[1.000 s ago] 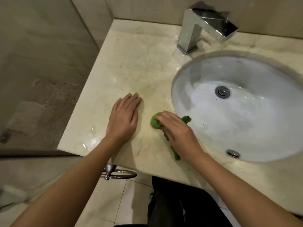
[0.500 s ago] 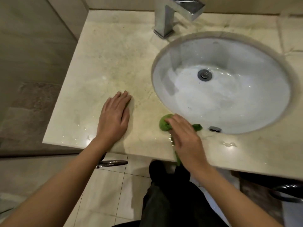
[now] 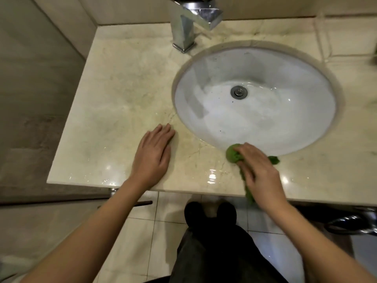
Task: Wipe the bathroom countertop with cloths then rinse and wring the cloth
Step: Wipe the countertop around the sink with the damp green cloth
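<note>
here the right hand [image 3: 261, 172] lies over a bunched green cloth [image 3: 232, 154] on the near strip of the countertop [image 3: 126, 88], right at the near rim of the sink basin [image 3: 275, 127] — its fingers bent down over the wad, gripping it. one tail of the cloth sticks out to the right of the hand; another runs under the palm and hangs over the counter's near edge. the left hand [image 3: 153, 156] rests flat on the marble left of the basin, fingers straight and close together, holding nothing. wet patches shine along the near part of the counter. a chrome faucet [image 3: 189, 23] stands at the far side.
</note>
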